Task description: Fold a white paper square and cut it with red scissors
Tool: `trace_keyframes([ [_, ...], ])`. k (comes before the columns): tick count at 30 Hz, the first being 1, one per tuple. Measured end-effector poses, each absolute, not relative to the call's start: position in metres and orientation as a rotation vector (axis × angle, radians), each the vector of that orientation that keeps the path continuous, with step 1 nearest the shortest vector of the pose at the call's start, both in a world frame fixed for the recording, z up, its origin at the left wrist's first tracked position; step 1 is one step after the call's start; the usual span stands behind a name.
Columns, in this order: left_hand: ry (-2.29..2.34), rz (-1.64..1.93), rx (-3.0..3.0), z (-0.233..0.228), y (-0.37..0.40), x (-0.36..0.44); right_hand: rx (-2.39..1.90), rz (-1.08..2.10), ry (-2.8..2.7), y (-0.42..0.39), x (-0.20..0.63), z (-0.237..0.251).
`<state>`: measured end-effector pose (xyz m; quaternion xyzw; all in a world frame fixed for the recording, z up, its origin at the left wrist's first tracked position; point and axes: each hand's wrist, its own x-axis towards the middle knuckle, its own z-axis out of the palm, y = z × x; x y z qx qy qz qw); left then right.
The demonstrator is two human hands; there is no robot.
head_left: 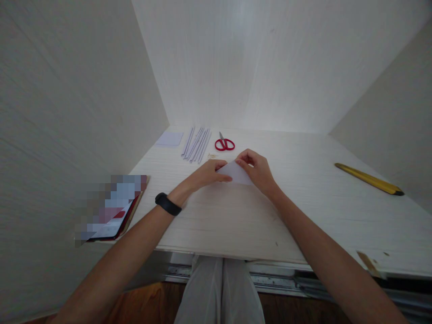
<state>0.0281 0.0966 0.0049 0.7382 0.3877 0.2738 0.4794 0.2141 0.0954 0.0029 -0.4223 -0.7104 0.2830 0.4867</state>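
Observation:
A small piece of white paper [235,173] lies on the pale wooden desk [236,216], folded into a triangular shape. My left hand [205,174] presses its left edge with the fingertips; a black band sits on that wrist. My right hand [257,168] pinches the paper's upper right part, fingers curled over it. Both hands touch the paper at the middle of the desk.
Red-handled scissors [224,143] lie behind the hands. Several folded white paper strips [196,145] and a white paper square [169,138] lie at the back left. A yellow ruler [369,179] lies at the right. A tablet [113,208] rests at the desk's left edge. Walls close in on three sides.

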Motion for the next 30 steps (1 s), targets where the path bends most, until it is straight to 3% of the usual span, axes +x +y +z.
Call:
trace_keyframes([
  [19,0.972,0.602,1.797,-0.003,0.097,0.031,-0.974,0.653,-1.773,0.09,0.212,0.0],
  [30,0.939,0.756,1.705,-0.006,0.097,0.031,-0.982,0.615,-1.754,0.091,0.212,-0.001],
])
